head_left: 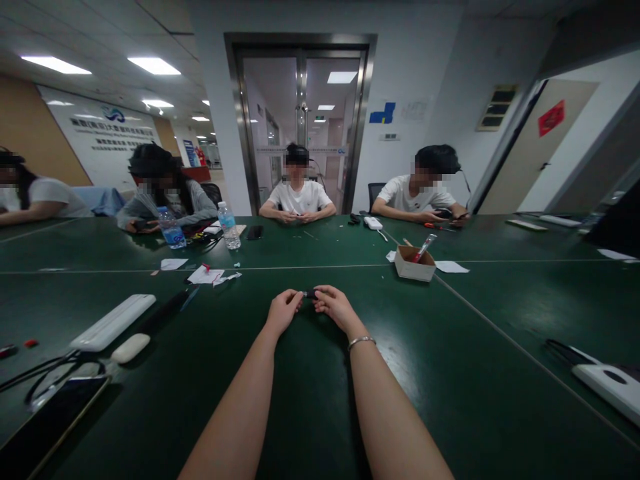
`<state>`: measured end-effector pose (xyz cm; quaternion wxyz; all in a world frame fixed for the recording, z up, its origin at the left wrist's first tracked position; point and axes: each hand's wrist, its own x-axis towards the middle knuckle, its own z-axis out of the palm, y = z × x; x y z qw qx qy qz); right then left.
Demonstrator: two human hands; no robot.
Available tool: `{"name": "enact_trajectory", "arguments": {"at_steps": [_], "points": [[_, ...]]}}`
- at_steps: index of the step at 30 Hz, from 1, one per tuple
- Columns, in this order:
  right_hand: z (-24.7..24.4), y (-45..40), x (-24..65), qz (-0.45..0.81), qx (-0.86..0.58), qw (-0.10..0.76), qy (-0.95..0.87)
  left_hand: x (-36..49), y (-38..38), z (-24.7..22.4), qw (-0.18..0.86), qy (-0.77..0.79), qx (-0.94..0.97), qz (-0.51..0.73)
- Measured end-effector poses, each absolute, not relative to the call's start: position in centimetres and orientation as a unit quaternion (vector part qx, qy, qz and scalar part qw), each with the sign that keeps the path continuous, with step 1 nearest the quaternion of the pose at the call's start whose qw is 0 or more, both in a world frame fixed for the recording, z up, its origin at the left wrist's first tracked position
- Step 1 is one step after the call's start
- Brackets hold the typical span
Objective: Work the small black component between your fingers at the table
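Fingertips of our left hand (pixel 285 312) are closed on the silvery end of a small dark object (pixel 310 294), and those of our right hand (pixel 337 310) are closed on its dark end. We locate this object just below the middle of the frame. Fingers cover much of it, and we cannot tell exactly what it is. We record a silver bangle (pixel 362 342) around the right wrist.

Both hands are at a dark green table (pixel 310 413). Right of centre, we note an open box (pixel 416 271) with a red-and-white item (pixel 425 247) tilted inside it. At left of the frame lie a white oblong device (pixel 115 323) and, near its lower end, a white rounded case (pixel 131 348); a phone (pixel 55 420) occupies the lower left corner.

Left of upper centre, we count two water bottles (pixel 229 228), both upright, with paper scraps (pixel 206 276) nearer to us. Opposite, at upper centre, a co-worker (pixel 299 197) in a white shirt sits with both hands at the table edge.
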<state>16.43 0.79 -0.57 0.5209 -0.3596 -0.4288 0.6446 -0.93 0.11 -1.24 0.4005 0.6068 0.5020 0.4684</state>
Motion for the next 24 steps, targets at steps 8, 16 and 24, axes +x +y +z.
{"name": "enact_trajectory", "arguments": {"at_steps": [8, 16, 24], "points": [[-0.54, 0.74, 16.41, 0.64, -0.368, 0.524, -0.425, -0.71, 0.08, -1.0, 0.411, 0.482, 0.581, 0.511], [-0.41, 0.63, 16.33, 0.634, -0.382, 0.519, -0.429, -0.75, 0.08, -1.14, 0.413, 0.468, 0.592, 0.509], [-0.56, 0.72, 16.31, 0.632, -0.38, 0.517, -0.435, -0.82, 0.11, -1.12, 0.413, 0.481, 0.595, 0.494]]}}
